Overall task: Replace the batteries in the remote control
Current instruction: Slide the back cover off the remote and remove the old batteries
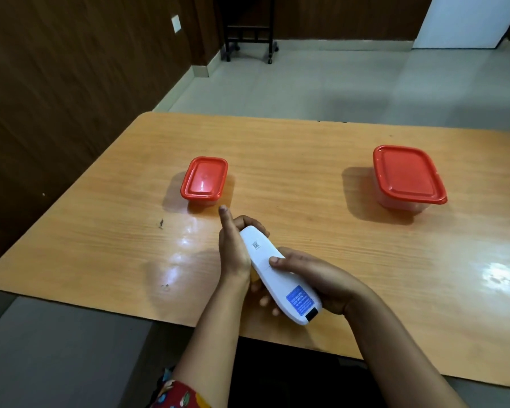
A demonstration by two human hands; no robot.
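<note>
A white remote control (273,269) lies back side up across both my hands, above the near edge of the wooden table (306,160). Its back carries a small QR mark and a blue label near the bottom end. My left hand (233,248) cups the top end from the left, index finger pointing up. My right hand (315,278) grips the lower half, thumb pressing on the back cover near the seam. The cover looks closed. No batteries are visible.
A small red-lidded plastic container (204,179) stands just beyond my left hand. A larger red-lidded container (407,176) sits at the table's right. Beyond the table are a tiled floor, a dark wooden wall on the left and a black wheeled stand (249,33).
</note>
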